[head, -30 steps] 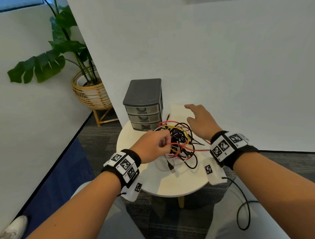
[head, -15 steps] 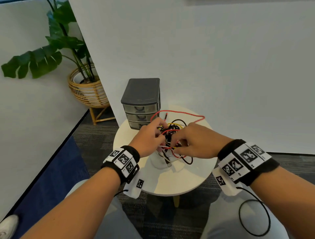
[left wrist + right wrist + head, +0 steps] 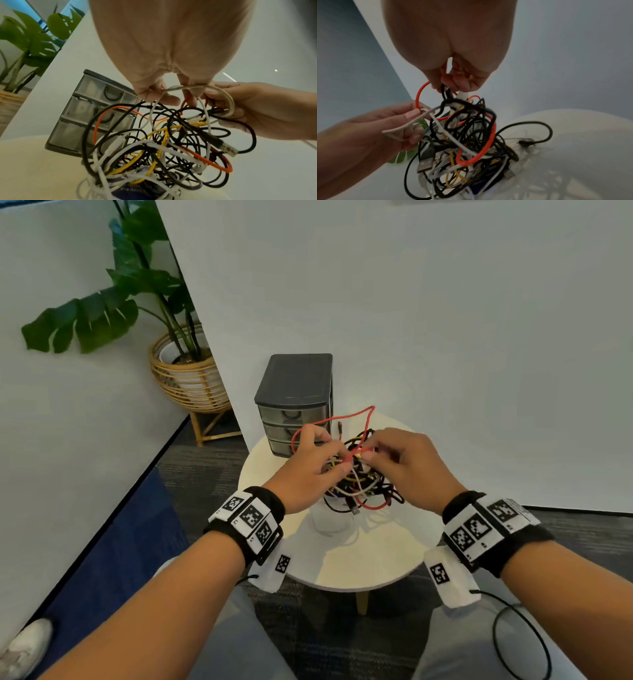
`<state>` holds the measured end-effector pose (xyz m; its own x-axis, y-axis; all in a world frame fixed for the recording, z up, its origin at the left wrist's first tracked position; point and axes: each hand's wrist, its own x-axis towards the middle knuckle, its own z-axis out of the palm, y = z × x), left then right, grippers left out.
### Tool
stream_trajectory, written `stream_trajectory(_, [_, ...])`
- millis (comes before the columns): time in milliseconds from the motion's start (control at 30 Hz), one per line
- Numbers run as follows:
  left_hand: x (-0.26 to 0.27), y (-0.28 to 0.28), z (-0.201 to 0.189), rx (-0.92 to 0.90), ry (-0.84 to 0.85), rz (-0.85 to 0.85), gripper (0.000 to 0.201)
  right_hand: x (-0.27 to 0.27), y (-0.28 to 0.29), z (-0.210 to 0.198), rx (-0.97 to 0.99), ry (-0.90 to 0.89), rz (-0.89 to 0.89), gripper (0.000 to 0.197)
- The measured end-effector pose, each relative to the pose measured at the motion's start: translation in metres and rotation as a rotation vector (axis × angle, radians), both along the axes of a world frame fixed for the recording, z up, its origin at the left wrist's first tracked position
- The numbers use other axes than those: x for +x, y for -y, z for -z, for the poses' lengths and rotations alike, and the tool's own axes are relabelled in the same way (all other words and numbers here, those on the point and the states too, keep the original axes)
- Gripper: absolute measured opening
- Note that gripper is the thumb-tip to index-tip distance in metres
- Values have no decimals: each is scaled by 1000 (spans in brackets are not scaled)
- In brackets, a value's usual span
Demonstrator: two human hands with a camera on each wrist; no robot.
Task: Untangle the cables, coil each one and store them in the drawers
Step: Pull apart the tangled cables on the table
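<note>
A tangle of black, white, red and yellow cables (image 3: 359,484) hangs just above the round white table (image 3: 359,556), with both hands in its top. My left hand (image 3: 329,455) pinches a white cable loop (image 3: 188,86) between thumb and fingers. A red cable (image 3: 342,419) arcs up behind that hand. My right hand (image 3: 371,453) pinches strands at the top of the knot (image 3: 471,135), among them a white plug and a black cable. The grey three-drawer unit (image 3: 294,392) stands at the table's back left, all drawers closed.
A white cup-like object (image 3: 332,520) stands on the table under the tangle. A white wall panel rises right behind the table. A potted plant in a wicker basket (image 3: 188,378) stands at the back left. A black lead (image 3: 520,642) hangs from my right wrist.
My right hand came back from the far side of the pile and took hold of strands. Both hands have raised the tangle, and the red loop now stands higher.
</note>
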<state>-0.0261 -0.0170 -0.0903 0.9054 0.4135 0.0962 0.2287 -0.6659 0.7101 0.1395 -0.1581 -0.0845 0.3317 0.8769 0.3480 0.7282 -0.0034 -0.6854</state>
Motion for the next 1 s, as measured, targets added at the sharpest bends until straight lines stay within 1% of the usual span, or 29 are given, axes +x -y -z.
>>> stream_trajectory(100, [2,-3,3,86,9,-15,11,2,-5,1,57,-139,176,14])
stream_trajectory(167, [3,-3,0,118,1,3,9,5,-11,3,74,-247,335,16])
stream_trajectory(233, [5,-5,-2,143,-2,7,12,10,-18,4,52,-339,482,16])
stream_trajectory(267, [6,-5,-3,155,2,12,15,13,-21,5,20,-338,529,14])
stream_trajectory(300, [8,-4,-4,172,9,19,19,14,-22,4,-15,-282,552,10])
stream_trajectory(333, [9,-4,-5,184,14,30,22,11,-22,2,-36,-176,534,11])
stream_trajectory(367, [11,-2,-6,183,15,34,24,7,-21,-3,-25,-41,463,21])
stream_trajectory(400, [12,1,-7,166,15,27,25,3,-18,-7,-13,104,341,32])
stream_trajectory(433, [12,2,-8,141,16,13,26,-2,-17,-12,-41,264,211,38])
stream_trajectory(467, [13,3,-8,119,18,-3,26,-7,-17,-16,-98,411,91,37])
stream_trajectory(500, [13,3,-7,107,22,-14,25,-10,-18,-18,-174,520,3,30])
stream_trajectory(533, [13,3,-6,99,30,-21,24,-9,-19,-20,-235,563,-27,23])
stream_trajectory(567, [12,4,-4,89,45,-25,22,-5,-21,-21,-235,532,-15,22])
stream_trajectory(600, [11,4,-4,74,61,-28,21,-1,-23,-20,-176,440,29,23])
stream_trajectory(667, [9,3,-5,48,75,-29,20,10,-27,-21,7,131,230,22])
stream_trajectory(733, [7,3,-8,36,61,-38,24,20,-31,-23,90,-193,436,20])
stream_trajectory(767, [6,2,-9,34,55,-43,25,24,-32,-23,85,-254,491,18])
stream_trajectory(800, [6,2,-9,33,51,-46,27,25,-32,-24,64,-208,503,19])
stream_trajectory(833, [7,1,-10,34,51,-48,28,21,-31,-25,44,-83,472,29])
stream_trajectory(900, [8,2,-12,41,60,-54,30,7,-29,-31,-20,216,294,52])
stream_trajectory(933, [9,3,-13,42,67,-57,30,-3,-28,-35,-82,362,187,55])
stream_trajectory(967, [9,4,-14,38,73,-62,30,-10,-29,-36,-160,505,92,51])
stream_trajectory(1000, [9,5,-14,33,77,-68,30,-14,-30,-40,-233,618,31,41])
